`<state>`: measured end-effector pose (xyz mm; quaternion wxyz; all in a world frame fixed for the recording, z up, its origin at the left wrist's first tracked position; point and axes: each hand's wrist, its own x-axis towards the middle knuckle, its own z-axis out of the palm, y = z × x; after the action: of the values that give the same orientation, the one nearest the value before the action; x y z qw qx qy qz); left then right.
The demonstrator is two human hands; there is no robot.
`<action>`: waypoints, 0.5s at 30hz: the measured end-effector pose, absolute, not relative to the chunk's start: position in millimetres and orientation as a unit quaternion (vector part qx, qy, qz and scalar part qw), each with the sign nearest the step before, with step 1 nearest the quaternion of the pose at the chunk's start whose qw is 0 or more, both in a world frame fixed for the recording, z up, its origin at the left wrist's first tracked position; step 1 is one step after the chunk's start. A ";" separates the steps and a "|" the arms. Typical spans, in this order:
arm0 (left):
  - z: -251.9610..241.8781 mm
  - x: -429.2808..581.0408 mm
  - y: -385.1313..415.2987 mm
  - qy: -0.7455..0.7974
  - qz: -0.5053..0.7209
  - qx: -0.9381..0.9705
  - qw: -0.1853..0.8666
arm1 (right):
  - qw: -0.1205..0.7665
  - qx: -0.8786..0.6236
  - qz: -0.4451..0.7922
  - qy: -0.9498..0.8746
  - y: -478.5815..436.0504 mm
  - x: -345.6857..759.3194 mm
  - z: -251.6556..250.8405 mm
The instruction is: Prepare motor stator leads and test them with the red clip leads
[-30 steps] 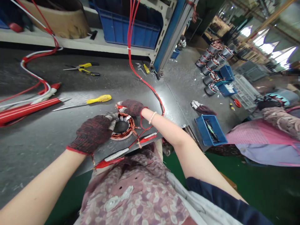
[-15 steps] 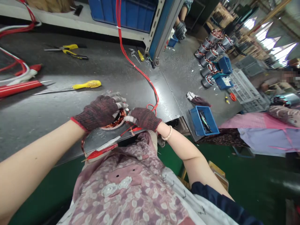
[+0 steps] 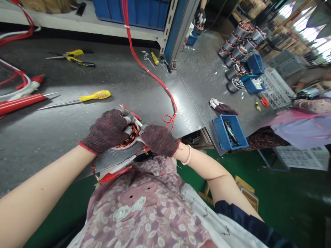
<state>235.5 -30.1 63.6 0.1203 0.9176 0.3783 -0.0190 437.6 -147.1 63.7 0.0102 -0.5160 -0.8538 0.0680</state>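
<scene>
Here, left hand (image 3: 110, 132) and right hand (image 3: 159, 140), at copper-wound ring (image 3: 133, 136)

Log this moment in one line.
left maroon-gloved hand: holding round copper coil | right gloved hand: at coil's edge | yellow-handled metal screwdriver: on dark table

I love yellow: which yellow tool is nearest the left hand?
The long, yellow-handled metal screwdriver; the yellow-black pliers and short yellow tool lie farther away.

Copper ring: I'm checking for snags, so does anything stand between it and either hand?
Nothing visible does: the left hand covers part of the copper ring, and the right hand is at its edge. The yellow screwdriver lies beyond the left hand, clear of both hands.
</scene>
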 end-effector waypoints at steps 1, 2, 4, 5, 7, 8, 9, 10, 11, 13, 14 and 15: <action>64.9 236.7 -29.9 0.375 -0.023 0.920 0.114 | 0.024 -0.523 0.080 -0.848 -146.6 441.2 57.6; 66.1 237.8 -30.1 0.367 -0.027 0.923 0.110 | 0.036 -0.531 0.096 -0.841 -145.4 445.0 51.3; 68.0 240.0 -32.0 0.350 -0.032 0.929 0.113 | 0.045 -0.548 0.130 -0.825 -140.7 451.3 40.0; 68.6 241.1 -33.8 0.342 -0.029 0.932 0.117 | 0.042 -0.558 0.147 -0.816 -137.6 453.3 35.7; 68.9 243.5 -37.8 0.336 0.014 0.930 0.147 | 0.036 -0.575 0.173 -0.799 -130.6 455.0 30.9; 68.6 244.6 -39.2 0.340 0.045 0.925 0.164 | 0.036 -0.582 0.184 -0.791 -127.0 455.5 30.6; 67.8 245.0 -39.6 0.342 0.086 0.916 0.191 | 0.036 -0.585 0.195 -0.786 -123.6 456.3 31.8; 66.6 244.3 -38.6 0.344 0.135 0.902 0.226 | 0.036 -0.585 0.209 -0.783 -120.9 458.0 34.3; 64.8 241.8 -36.0 0.344 0.185 0.883 0.259 | 0.037 -0.583 0.225 -0.780 -119.1 460.9 38.0; 59.8 229.1 -28.0 0.351 0.294 0.836 0.303 | 0.049 -0.577 0.251 -0.776 -119.9 470.0 48.7; 56.8 218.4 -24.3 0.356 0.372 0.797 0.315 | 0.061 -0.575 0.255 -0.775 -123.0 475.6 55.1; 53.7 205.3 -21.9 0.364 0.445 0.758 0.308 | 0.078 -0.578 0.246 -0.774 -128.0 480.8 61.7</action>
<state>205.3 -21.9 53.7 0.3077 0.7584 0.3635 0.4450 480.8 -128.0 61.7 0.0775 -0.5775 -0.7744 0.2465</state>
